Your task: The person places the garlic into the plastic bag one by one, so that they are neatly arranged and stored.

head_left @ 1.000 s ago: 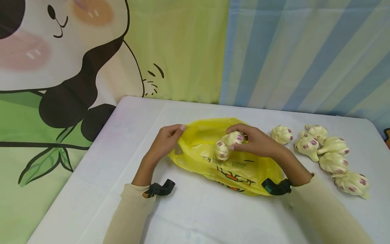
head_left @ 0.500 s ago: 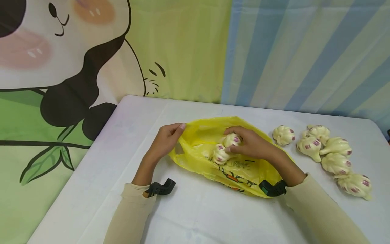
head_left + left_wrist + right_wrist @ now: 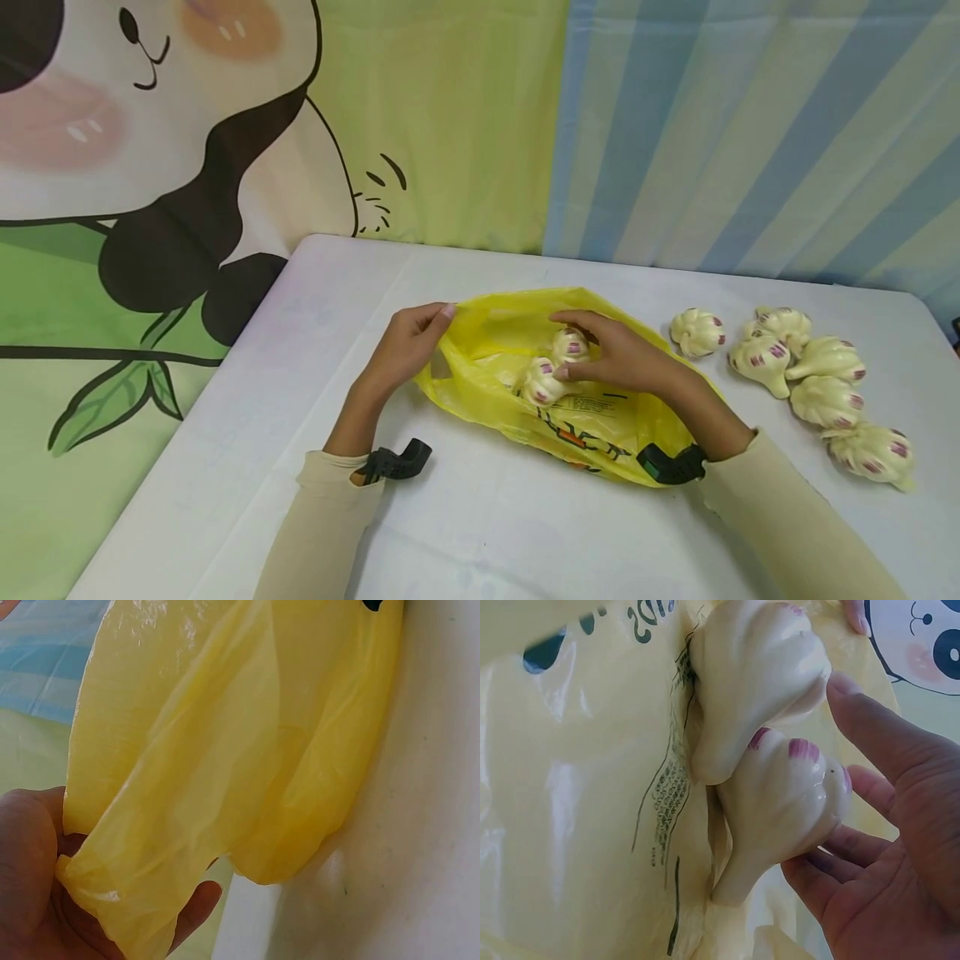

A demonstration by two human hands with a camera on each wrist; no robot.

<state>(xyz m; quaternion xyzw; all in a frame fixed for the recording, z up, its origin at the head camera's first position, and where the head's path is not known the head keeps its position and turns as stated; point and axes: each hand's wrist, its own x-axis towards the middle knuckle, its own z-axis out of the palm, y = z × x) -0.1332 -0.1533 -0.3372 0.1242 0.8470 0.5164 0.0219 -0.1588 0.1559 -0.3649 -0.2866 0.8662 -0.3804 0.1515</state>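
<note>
- Since the first frame, the right hand (image 3: 626, 354) has moved slightly left, the glossy cream bulb of garlic with purple marks (image 3: 570, 345) beside its fingers has gone with it, and a second, nearer cream-and-purple bulb (image 3: 542, 383) has shifted and turned.
- Both bulbs lie side by side, touching, inside the thin yellow plastic bag (image 3: 517, 323); the farther one is partly hidden by the right hand and the nearer bulb.
- The right hand's thumb and fingers are spread apart around the farther bulb, the thumb at the nearer one's edge. Some fingertips are hidden behind the farther bulb in the right wrist view, so how firmly they touch cannot be told.
- The left hand (image 3: 408, 346) pinches the bag's left rim between thumb and fingers, partly covered by folded plastic in the left wrist view.
- The bag's black and orange print is creased and hard to read.
- To the right on the white worktop (image 3: 450, 508) lie a single cream-and-purple bulb (image 3: 697, 332) and a cluster of five more bulbs (image 3: 827, 402), some overlapping from this angle.
- Both beige sleeves (image 3: 322, 517) are cut off by the lower edge.
- Behind hangs a panda-printed cloth (image 3: 285, 167), the panda's head cut off, beside a blue-striped cloth (image 3: 712, 125).
</note>
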